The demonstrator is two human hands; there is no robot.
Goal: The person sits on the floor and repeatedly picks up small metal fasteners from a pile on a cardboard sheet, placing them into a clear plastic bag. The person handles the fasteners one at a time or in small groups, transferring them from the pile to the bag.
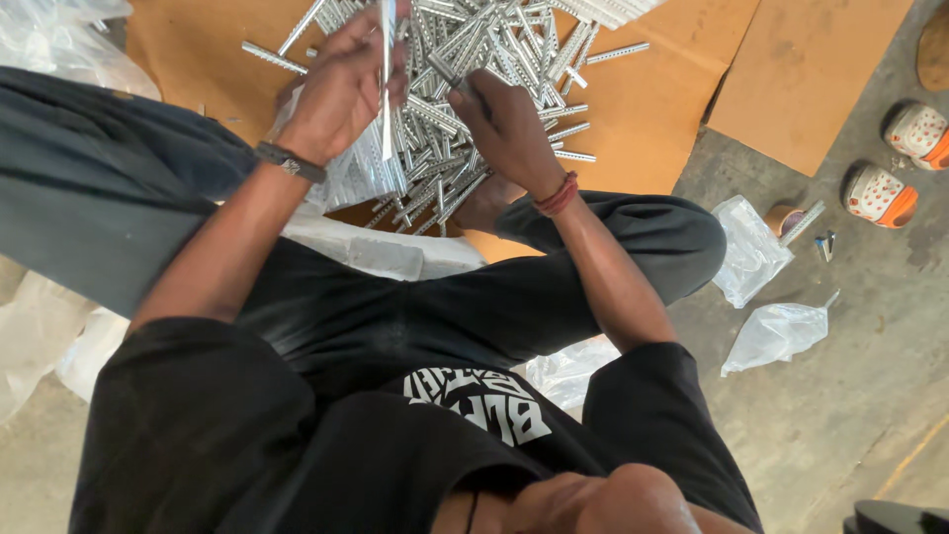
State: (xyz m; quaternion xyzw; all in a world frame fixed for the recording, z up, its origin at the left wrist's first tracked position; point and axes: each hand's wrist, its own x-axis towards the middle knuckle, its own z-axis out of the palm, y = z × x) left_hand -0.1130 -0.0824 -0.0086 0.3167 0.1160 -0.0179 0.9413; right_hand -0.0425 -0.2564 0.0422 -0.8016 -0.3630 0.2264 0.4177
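Note:
I sit cross-legged on the floor in front of a pile of short, perforated metal strips (494,49) lying on brown cardboard (643,109). My left hand (341,84), with a dark band on its wrist, grips a bundle of these strips upright, partly inside a clear plastic bag (361,173). My right hand (509,124), with a red thread at the wrist, rests on the near edge of the pile. Its fingers are closed around a few strips.
A second cardboard sheet (801,69) lies at the right. On the concrete floor to the right are two clear plastic bags (748,247) (776,334), a tape roll (781,218) and a pair of white-and-orange sandals (895,163). More plastic bags (59,40) lie at the left.

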